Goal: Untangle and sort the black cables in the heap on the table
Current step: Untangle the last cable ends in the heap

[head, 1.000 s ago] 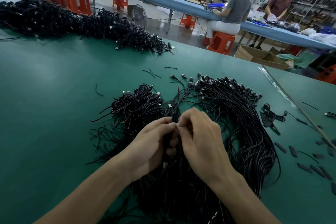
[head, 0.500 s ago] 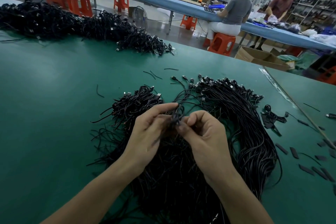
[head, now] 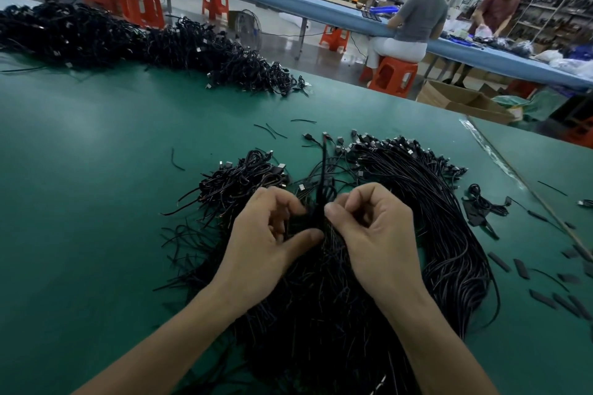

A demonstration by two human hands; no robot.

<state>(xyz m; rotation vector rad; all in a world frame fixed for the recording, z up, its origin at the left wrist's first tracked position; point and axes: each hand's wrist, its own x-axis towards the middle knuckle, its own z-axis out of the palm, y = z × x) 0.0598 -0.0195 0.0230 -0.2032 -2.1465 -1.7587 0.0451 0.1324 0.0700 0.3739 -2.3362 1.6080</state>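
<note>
Now | left hand (head: 266,244) & right hand (head: 378,234) pinch cable strand (head: 322,176) (upright) | over heap (head: 433,218)

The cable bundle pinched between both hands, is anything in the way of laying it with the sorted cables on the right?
Nothing solid blocks it. The cable bundle sits in the grip of the left hand and right hand, but its lower strands run into the heap, possibly still tangled. The sorted cables lie just beyond the right hand.

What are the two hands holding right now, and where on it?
Both the left hand and right hand pinch a thin bunch of black cables near its lower end, just above the heap; its plug ends stick up.
</note>
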